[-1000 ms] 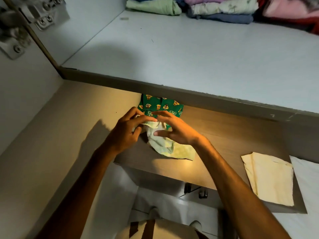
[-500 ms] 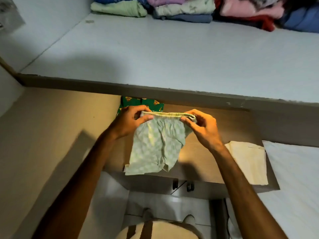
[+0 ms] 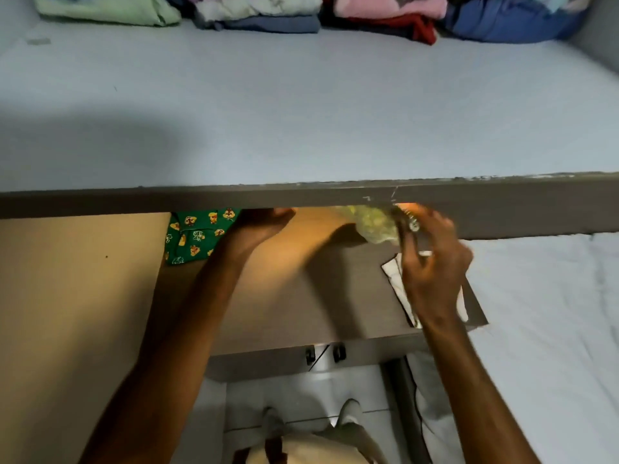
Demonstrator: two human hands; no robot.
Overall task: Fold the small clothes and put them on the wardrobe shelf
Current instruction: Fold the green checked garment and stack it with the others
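Observation:
A small pair of pale green shorts [image 3: 371, 226], blurred and bunched, hangs just under the front edge of the wardrobe shelf [image 3: 301, 128]. My right hand [image 3: 432, 266] grips it at its right end. My left hand [image 3: 261, 224] is apart from it to the left, resting by a folded green cartoon-print garment [image 3: 192, 239] on the brown lower board [image 3: 284, 296]. The left fingertips are partly hidden by the shelf edge, and nothing shows in that hand. A folded cream cloth [image 3: 397, 279] lies under my right hand.
Folded clothes are piled along the back of the shelf: light green [image 3: 110, 10], grey-blue [image 3: 268, 23], pink and red [image 3: 392, 15], blue [image 3: 509, 25]. A white bed sheet [image 3: 552, 329] lies to the right. The wardrobe's beige side wall [image 3: 77, 296] stands on the left.
The shorts were held spread between both hands. Now my left hand has let go, and my right hand has carried them, bunched, up and to the right. The view tilted up toward the shelf.

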